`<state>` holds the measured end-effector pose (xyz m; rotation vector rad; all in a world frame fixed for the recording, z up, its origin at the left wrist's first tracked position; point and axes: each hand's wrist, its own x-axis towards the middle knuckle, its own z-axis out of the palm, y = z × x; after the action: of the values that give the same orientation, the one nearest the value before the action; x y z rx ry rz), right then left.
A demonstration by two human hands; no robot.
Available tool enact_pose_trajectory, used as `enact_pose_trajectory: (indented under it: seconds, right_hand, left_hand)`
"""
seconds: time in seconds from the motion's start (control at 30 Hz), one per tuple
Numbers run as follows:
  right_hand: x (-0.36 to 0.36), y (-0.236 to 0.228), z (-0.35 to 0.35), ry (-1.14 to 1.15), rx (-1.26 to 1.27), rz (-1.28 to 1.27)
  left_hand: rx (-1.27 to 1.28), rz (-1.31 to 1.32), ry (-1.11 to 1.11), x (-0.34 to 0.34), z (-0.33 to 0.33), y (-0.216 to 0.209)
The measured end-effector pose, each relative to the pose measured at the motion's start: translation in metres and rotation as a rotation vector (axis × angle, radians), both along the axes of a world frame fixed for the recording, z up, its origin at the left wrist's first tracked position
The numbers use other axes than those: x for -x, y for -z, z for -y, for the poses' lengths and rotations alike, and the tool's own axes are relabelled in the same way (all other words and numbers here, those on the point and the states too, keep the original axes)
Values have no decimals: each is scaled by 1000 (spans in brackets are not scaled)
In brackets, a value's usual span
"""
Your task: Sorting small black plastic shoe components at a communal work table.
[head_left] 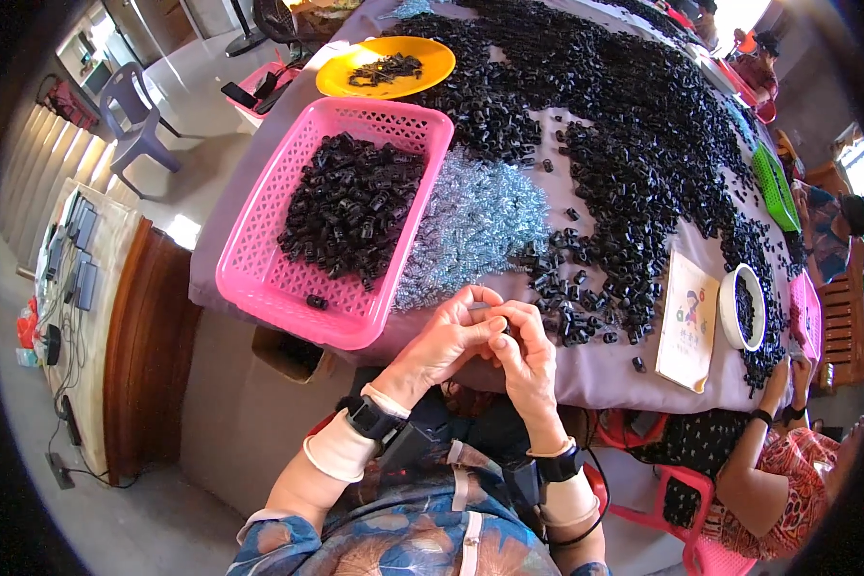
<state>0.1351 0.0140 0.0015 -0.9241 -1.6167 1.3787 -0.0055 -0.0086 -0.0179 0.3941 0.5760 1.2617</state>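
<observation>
My left hand (444, 338) and my right hand (532, 363) meet in front of my body at the table's near edge, fingertips pinched together. Whatever lies between the fingers is too small and too covered to make out. Just beyond them spreads a heap of small clear, bluish coil-like pieces (478, 226). Left of that heap stands a pink plastic basket (302, 328), partly filled with small black plastic parts (350, 206). Many more loose black parts (624, 182) cover the table beyond and to the right.
A yellow plate (439, 69) with dark thin bits sits behind the basket. On the right lie a booklet (684, 331), a white bowl (732, 322) and a green basket (778, 187). Another person (773, 470) works at the right; a grey chair (139, 120) stands far left.
</observation>
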Motion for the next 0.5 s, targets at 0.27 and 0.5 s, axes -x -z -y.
enact_pose_trajectory:
  seconds: [0.27,0.5]
  right_hand:
    - [1,12,0,39,-40,-30]
    - [2,-1,6,47,88,-100]
  left_hand:
    - [-19,-5,6,-3,1,5]
    - [-3,-78,-65,-8,4,-10]
